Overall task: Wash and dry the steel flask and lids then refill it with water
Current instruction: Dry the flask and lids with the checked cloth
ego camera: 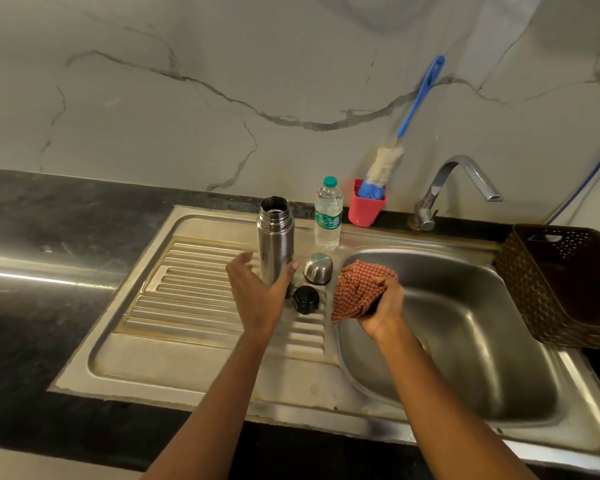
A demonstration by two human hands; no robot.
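**Steel flask stands open on the drainboard, cloth bunched in the right hand**

Black stone desk (32,216) runs along the marble wall and carries a steel sink unit; its left end and near edge run out of frame. The ribbed drainboard (187,296) fills the left half of the unit and lies mostly bare to the left of the hands, with a raised rim all round. The sink basin (465,341) on the right is bare; its far right rim is overlapped by a brown perforated basket (568,285), which is cut off at the frame's edge. A curved tap (461,185) rises behind the basin. A bottle brush (409,112) leans on the wall, its head hidden in a red cup (364,209).

The steel flask (275,237) stands upright and uncapped at the drainboard's back right, with a clear water bottle (328,216) near it on the right. Its steel cup lid (318,268) sits mouth-down just beside the flask's base, and the black stopper (305,299) lies in front of that lid.

The left hand (257,292) is spread, thumb and fingers either side of the flask's lower body; whether it touches cannot be told. The right hand (381,303) is closed round a bunched orange checked cloth (357,289) over the basin's left edge.
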